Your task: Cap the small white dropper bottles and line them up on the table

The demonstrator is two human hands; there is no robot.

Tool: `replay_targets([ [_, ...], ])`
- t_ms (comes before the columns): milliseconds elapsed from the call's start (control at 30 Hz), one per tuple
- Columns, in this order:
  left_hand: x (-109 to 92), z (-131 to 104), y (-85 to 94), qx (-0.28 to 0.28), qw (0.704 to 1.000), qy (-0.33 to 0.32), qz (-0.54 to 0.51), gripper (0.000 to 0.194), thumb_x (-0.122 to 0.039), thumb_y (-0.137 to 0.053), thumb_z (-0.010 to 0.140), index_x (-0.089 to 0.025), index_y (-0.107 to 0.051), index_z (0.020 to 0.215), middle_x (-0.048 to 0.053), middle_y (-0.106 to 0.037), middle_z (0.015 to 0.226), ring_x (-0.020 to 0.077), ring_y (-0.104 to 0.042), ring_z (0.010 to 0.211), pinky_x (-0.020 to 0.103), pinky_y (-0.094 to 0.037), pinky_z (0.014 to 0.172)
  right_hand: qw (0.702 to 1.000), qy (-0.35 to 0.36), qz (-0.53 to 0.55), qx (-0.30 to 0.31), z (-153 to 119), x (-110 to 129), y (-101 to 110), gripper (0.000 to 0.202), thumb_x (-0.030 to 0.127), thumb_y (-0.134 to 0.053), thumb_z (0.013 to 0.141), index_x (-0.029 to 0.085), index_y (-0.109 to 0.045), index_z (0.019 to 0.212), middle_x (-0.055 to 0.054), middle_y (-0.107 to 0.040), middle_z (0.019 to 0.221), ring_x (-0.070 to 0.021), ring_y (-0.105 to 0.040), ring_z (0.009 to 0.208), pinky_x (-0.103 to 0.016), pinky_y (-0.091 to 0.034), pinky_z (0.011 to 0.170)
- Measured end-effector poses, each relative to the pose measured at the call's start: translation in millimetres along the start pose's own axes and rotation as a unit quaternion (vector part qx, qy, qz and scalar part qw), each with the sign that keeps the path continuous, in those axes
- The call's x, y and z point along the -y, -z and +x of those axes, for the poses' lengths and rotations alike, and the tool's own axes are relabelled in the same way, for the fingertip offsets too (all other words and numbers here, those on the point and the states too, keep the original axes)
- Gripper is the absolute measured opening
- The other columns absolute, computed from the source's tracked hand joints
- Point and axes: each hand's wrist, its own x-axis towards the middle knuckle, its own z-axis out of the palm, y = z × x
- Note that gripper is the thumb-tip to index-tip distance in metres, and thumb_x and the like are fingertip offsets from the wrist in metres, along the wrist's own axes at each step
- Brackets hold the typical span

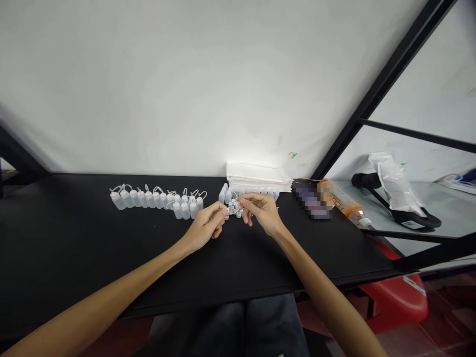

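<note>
My left hand is closed in a pinch on a small white cap at its fingertips. My right hand pinches a thin white strap, which loops between the two hands. Just beyond my fingertips lies a cluster of small white caps, partly covered by the hands. To the left, small translucent squeeze bottles stand upright in rows, with looped straps on their caps. More bottles stand behind my hands, partly hidden by the right one.
A stack of white sheets or bags lies against the wall. On the right are a blurred-out dark item and an orange-labelled bottle on its side. Beyond the black frame sits a black object with clear plastic. A red stool stands below.
</note>
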Motion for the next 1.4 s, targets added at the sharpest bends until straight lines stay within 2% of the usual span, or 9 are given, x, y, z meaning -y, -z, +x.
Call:
replay_targets([
  [233, -5, -2, 3.7, -0.035, 0.987, -0.032, 0.154, 0.031, -0.042, -0.044, 0.094, -0.016, -0.055, 0.082, -0.006, -0.035, 0.057, 0.0072, -0.031, 0.048, 0.020, -0.028, 0.045, 0.999, -0.011, -0.009, 0.041, -1, -3, -2, 0.024, 0.035, -0.074, 0.076, 0.014, -0.073, 0.086, -0.004, -0.067, 0.070, -0.0167, -0.068, 0.059, -0.021, -0.047, 0.039],
  [400, -9, -3, 4.0, -0.042, 0.973, -0.033, 0.226, 0.032, -0.040, -0.044, 0.093, -0.015, -0.057, 0.078, -0.004, -0.042, 0.060, 0.0091, -0.038, 0.052, 0.022, -0.030, 0.050, 0.997, -0.024, 0.002, 0.076, -3, -7, -3, 0.024, 0.036, -0.072, 0.078, 0.014, -0.071, 0.087, -0.006, -0.069, 0.076, -0.0180, -0.070, 0.064, -0.020, -0.048, 0.041],
  [733, -9, -3, 1.7, -0.039, 0.973, -0.039, 0.223, 0.033, -0.038, -0.042, 0.093, -0.015, -0.062, 0.081, -0.002, -0.055, 0.065, 0.0101, -0.041, 0.053, 0.022, -0.032, 0.052, 0.995, -0.031, 0.008, 0.099, -5, -6, -8, 0.025, 0.038, -0.072, 0.078, 0.014, -0.071, 0.087, -0.005, -0.069, 0.074, -0.0179, -0.070, 0.066, -0.021, -0.051, 0.043],
  [967, -9, -3, 2.1, -0.052, 0.970, -0.045, 0.234, 0.032, -0.037, -0.043, 0.093, -0.015, -0.060, 0.077, -0.004, -0.048, 0.059, 0.0094, -0.037, 0.052, 0.022, -0.028, 0.051, 0.995, -0.033, 0.014, 0.088, -6, -6, -7, 0.025, 0.038, -0.071, 0.079, 0.014, -0.071, 0.089, -0.006, -0.069, 0.078, -0.0179, -0.069, 0.067, -0.021, -0.051, 0.043],
  [1167, -8, -3, 1.3, -0.043, 0.971, -0.053, 0.231, 0.033, -0.037, -0.042, 0.093, -0.014, -0.060, 0.076, -0.002, -0.054, 0.065, 0.0100, -0.041, 0.055, 0.022, -0.031, 0.053, 0.995, -0.038, 0.011, 0.090, -7, -5, -8, 0.024, 0.037, -0.072, 0.078, 0.015, -0.071, 0.087, -0.005, -0.069, 0.077, -0.0171, -0.069, 0.064, -0.021, -0.050, 0.042],
  [1400, -8, -3, 1.9, -0.046, 0.970, -0.045, 0.235, 0.032, -0.037, -0.043, 0.092, -0.015, -0.058, 0.075, -0.004, -0.048, 0.059, 0.0093, -0.037, 0.052, 0.022, -0.028, 0.051, 0.996, -0.039, 0.006, 0.081, -7, -4, -8, 0.023, 0.037, -0.071, 0.079, 0.015, -0.071, 0.087, -0.005, -0.069, 0.076, -0.0170, -0.069, 0.062, -0.021, -0.050, 0.042],
])
